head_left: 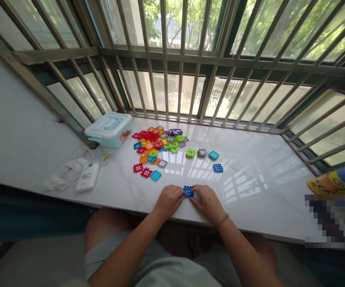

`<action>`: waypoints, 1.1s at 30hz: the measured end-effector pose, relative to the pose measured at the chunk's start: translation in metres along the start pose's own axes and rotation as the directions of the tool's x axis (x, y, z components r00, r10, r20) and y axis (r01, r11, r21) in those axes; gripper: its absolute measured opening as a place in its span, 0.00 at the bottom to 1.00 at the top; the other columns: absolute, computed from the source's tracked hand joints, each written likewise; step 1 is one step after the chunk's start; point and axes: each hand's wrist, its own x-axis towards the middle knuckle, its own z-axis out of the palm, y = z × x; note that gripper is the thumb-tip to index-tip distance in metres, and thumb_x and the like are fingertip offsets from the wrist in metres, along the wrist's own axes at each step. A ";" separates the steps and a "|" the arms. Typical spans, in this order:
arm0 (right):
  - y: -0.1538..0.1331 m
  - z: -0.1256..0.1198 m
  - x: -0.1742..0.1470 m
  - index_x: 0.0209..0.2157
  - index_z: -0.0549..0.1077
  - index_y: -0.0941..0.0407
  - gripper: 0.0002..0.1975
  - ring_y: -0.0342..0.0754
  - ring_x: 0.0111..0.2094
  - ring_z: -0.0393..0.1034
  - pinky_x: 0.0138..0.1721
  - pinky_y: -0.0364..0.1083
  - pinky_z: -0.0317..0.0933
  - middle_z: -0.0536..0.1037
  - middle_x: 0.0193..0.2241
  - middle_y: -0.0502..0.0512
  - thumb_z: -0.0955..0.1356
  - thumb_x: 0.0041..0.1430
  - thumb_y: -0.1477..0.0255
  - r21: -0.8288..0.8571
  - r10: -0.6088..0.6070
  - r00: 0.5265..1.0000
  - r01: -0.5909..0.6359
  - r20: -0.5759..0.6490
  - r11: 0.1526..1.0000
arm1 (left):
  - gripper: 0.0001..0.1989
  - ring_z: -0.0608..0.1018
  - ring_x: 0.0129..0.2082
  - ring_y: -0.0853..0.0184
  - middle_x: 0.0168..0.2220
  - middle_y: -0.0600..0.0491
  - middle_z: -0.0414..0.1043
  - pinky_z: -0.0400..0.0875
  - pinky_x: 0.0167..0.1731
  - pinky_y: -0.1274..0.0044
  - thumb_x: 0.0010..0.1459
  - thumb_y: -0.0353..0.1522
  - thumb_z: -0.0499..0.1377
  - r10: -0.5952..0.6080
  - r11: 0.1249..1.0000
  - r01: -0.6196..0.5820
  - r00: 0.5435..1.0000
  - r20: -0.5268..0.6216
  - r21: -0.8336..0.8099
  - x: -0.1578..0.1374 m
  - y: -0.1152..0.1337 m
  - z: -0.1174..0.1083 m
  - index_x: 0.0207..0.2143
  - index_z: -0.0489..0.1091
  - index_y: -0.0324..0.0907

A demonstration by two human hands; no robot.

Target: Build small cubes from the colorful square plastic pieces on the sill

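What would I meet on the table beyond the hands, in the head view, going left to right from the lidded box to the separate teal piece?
Lidded box, pile of colourful pieces, separate green piece, separate grey piece, separate teal piece.

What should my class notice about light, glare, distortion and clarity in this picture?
Head view: daylight overexposes parts of the window; reflections streak the glossy white countertop; bars splay outward, likely partly wide-lens distortion; the blue tile is small, though its cutouts are readable; a pixelated patch hides detail at lower right.
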 end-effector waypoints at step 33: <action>0.149 -0.053 0.014 0.58 0.68 0.50 0.38 0.49 0.33 0.73 0.39 0.52 0.74 0.82 0.53 0.61 0.77 0.57 0.41 0.308 0.569 0.718 -0.479 -0.402 0.822 | 0.07 0.80 0.46 0.57 0.42 0.49 0.81 0.73 0.51 0.63 0.67 0.26 0.62 -0.088 0.996 0.089 0.996 0.021 -0.012 0.002 0.006 -0.003 0.44 0.74 0.46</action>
